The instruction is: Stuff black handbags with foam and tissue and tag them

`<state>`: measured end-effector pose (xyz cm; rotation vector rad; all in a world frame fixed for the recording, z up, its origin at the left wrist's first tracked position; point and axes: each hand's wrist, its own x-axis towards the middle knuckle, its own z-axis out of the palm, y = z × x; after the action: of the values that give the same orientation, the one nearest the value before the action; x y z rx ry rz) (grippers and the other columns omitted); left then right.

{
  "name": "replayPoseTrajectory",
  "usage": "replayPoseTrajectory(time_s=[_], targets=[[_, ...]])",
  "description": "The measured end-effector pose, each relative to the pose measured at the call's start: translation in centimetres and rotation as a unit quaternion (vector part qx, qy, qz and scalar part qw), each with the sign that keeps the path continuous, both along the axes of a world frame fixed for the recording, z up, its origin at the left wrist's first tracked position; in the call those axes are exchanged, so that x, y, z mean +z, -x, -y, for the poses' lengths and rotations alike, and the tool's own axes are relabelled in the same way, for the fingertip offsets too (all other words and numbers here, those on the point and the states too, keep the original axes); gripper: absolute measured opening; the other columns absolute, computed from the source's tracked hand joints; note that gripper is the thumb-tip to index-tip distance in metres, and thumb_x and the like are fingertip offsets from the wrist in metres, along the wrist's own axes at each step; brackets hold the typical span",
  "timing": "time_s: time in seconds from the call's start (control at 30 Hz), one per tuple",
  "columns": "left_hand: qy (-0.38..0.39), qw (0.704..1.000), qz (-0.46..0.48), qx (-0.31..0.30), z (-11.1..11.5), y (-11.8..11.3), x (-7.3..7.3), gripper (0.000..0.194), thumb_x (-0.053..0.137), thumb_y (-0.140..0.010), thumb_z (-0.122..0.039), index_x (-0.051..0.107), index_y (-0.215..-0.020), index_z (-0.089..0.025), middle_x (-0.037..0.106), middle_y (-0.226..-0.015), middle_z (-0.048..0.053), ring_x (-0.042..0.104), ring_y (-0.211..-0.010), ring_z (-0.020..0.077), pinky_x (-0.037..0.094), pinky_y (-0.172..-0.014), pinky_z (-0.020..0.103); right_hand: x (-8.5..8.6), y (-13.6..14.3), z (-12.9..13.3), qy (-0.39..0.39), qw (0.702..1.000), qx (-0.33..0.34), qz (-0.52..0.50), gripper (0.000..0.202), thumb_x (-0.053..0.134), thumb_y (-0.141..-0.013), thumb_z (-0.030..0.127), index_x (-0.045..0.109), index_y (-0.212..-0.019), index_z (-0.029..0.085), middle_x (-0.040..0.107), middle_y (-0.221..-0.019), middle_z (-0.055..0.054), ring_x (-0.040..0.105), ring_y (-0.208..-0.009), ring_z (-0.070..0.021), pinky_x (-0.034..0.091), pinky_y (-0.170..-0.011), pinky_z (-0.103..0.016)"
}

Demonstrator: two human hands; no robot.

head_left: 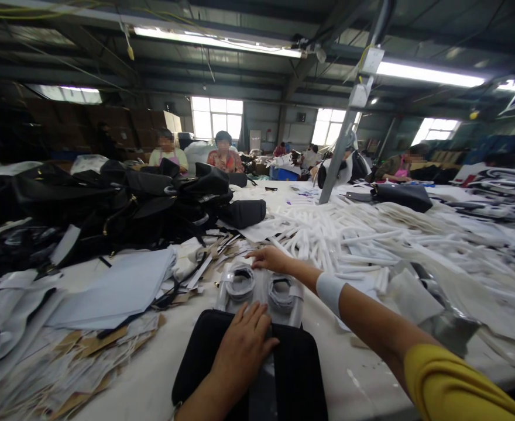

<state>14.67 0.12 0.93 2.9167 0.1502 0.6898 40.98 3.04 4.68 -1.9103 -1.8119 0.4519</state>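
A black bag (301, 374) lies on the worktable in front of me. My left hand (246, 345) rests flat on it with fingers stretched out, near a dark smooth strip down its middle. At the bag's far end are two coiled straps (241, 280) in clear plastic wrap, with white wrapped pieces around them. My right arm stretches forward, and my right hand (268, 259) is just beyond the coils, fingers reaching left. Nothing shows in its fingers. Closest to its fingertips is a scattered heap of small tags and paper strips (222, 248).
Black bags (152, 199) are piled at the left, behind a stack of pale sheets (117, 286). Tags with strings (103, 356) lie front left. White strips (328, 234) spread around a metal post (345, 140). Several people sit across the table.
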Motion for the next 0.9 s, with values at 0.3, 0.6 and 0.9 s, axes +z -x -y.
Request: replayPoseTrajectory(time_s=[0.3,0.6,0.9], targets=[[0.009,1.000,-0.016,-0.012,-0.7,-0.1,-1.0,0.038,0.056,-0.095,-0.043,0.058,-0.127,-0.023,0.063,-0.135,0.006,0.059,-0.124,0.0250,0.046,-0.108,0.048,2.7,-1.5,1.0,0.076,0.987,-0.137,0.034,0.061,0.064,-0.091,0.042,0.047,-0.143,0.015,0.075,-0.075,-0.007,0.069,-0.054,-0.0195,0.056,-0.061,-0.032],[0.002,1.000,0.001,-0.004,-0.6,0.0,-1.4,0.040,0.050,-0.097,-0.047,0.058,-0.129,-0.025,0.063,-0.135,0.005,0.059,-0.124,0.0233,0.046,-0.107,0.045,6.3,2.2,4.4,0.049,0.990,-0.051,0.125,0.032,0.044,-0.101,0.033,0.068,-0.120,0.022,0.074,-0.113,-0.007,0.068,-0.105,-0.0202,0.047,-0.091,-0.027],[-0.001,1.000,0.007,-0.008,-0.5,0.1,-0.9,0.039,0.050,-0.097,-0.046,0.059,-0.128,-0.024,0.064,-0.134,0.005,0.059,-0.124,0.0253,0.047,-0.106,0.046,3.3,3.9,0.6,0.251,0.947,0.023,0.198,0.024,0.053,-0.099,0.030,0.069,-0.105,0.013,0.071,-0.107,-0.010,0.067,-0.100,-0.0219,0.050,-0.093,-0.042]])
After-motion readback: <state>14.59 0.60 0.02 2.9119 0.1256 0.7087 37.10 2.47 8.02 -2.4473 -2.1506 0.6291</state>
